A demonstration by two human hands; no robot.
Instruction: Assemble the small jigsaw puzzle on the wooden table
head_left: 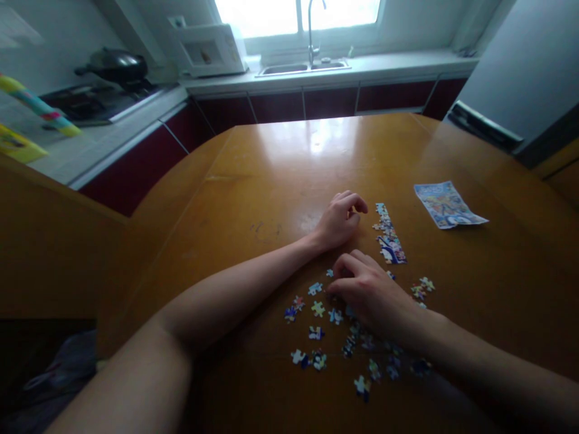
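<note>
Glossy wood table, rt hand on knobby puzzle pcs.

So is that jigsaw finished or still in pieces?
Mostly in pieces: one joined strip lies by the left hand; loose pieces are scattered around the right hand.

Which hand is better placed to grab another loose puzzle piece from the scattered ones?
Probably the right hand: it rests among the loose pieces, fingertips down on the table. The left hand lies farther up the table, curled beside the assembled strip, apart from the scatter.
</note>
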